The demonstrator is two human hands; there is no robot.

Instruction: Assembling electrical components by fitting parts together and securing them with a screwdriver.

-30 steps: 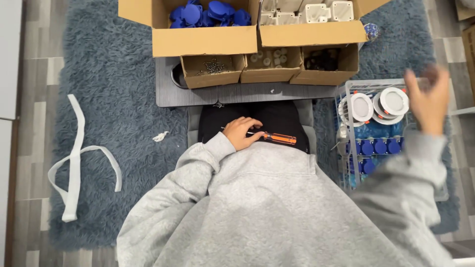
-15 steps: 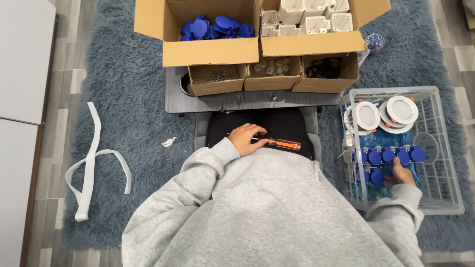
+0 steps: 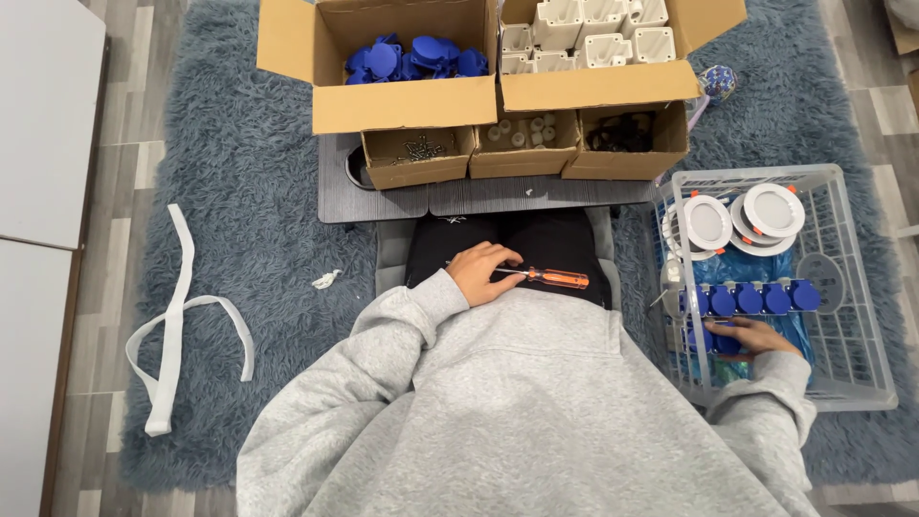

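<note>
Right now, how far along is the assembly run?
Done: a row of blue units and white round fittings sit in the wire basket. In hand: right hand rests on blue units in the basket; left hand holds the orange screwdriver. Left: blue caps and white housings fill the boxes.

An orange-handled screwdriver [image 3: 548,278] is held flat across the lap, tip leftward; a blue capped part [image 3: 720,341] is gripped low inside the white wire basket [image 3: 866,373].
</note>
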